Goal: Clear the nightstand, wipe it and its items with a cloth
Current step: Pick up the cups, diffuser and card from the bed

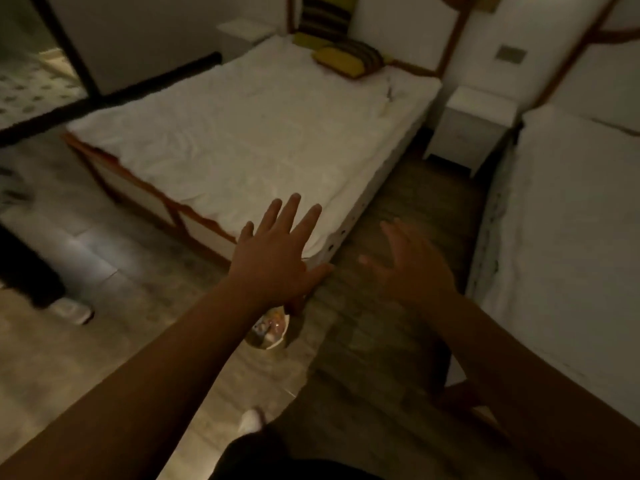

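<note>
Ahead, the nightstand (pixel 476 114) — well beyond both empty, spread hands (pixel 273 258).

Both bare hands out front, fingers spread, empty: left hand (pixel 277 252) over near corner of white-sheeted bed (pixel 242 140), right hand (pixel 414 268) over wood-plank floor (pixel 391 202), white boxy nightstand (pixel 472 124) far right between beds.

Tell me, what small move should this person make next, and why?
Probably walk forward down the aisle toward the white nightstand between the two beds. Both the left hand and right hand are open and empty, no cloth is visible, and the nightstand stands well beyond them.
</note>
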`<state>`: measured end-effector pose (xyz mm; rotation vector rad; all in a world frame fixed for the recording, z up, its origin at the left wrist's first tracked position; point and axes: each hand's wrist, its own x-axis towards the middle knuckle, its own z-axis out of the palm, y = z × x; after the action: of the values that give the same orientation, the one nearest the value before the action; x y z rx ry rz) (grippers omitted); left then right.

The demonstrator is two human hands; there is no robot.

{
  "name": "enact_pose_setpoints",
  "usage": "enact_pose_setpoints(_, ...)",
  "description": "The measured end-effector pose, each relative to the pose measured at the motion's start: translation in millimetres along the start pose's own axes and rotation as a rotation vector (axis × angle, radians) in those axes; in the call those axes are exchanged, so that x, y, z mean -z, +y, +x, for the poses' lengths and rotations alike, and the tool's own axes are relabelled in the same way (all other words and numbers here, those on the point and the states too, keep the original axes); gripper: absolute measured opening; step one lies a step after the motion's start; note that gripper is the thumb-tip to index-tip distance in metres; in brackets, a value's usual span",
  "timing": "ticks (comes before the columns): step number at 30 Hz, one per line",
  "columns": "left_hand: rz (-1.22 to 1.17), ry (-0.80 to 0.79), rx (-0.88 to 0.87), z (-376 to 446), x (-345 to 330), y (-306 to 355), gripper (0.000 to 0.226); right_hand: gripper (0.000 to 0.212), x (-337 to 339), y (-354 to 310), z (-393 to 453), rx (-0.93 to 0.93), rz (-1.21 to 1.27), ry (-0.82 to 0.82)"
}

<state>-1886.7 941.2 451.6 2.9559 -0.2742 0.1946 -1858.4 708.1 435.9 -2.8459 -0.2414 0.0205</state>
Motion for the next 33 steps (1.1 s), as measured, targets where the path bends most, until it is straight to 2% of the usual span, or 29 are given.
enact_pose_setpoints(3, 0.002, -0.04, -0.1, 55, -15, -3, 0.094, 0.093, 1, 21, 25, -0.088, 0.002, -0.01)
enact_pose_setpoints(6, 0.005, -0.068, -0.204, 110, -25, -7, 0.096, 0.082, 3, 38, 49, -0.165, -0.002, 0.044)
enact_pose_setpoints(17, -0.014, -0.161, -0.431, 265, -53, 25, 0.096, 0.091, 16, 99, 122, -0.482, 0.053, -0.003)
enact_pose_setpoints(21, -0.015, -0.17, -0.461, 326, -78, 61, 0.096, 0.093, 21, 153, 159, -0.523, 0.054, -0.016)
enact_pose_setpoints(26, 0.009, -0.245, -0.411, 414, -108, 116, 0.107, 0.088, 37, 248, 225, -0.549, 0.009, -0.104)
enact_pose_setpoints(30, 0.021, -0.274, -0.403, 476, -123, 157, 0.095, 0.09, 61, 314, 278, -0.563, 0.044, -0.162)
enact_pose_setpoints(33, -0.005, -0.263, -0.395, 521, -133, 183, 0.091, 0.087, 77, 355, 316, -0.545, 0.032, -0.134)
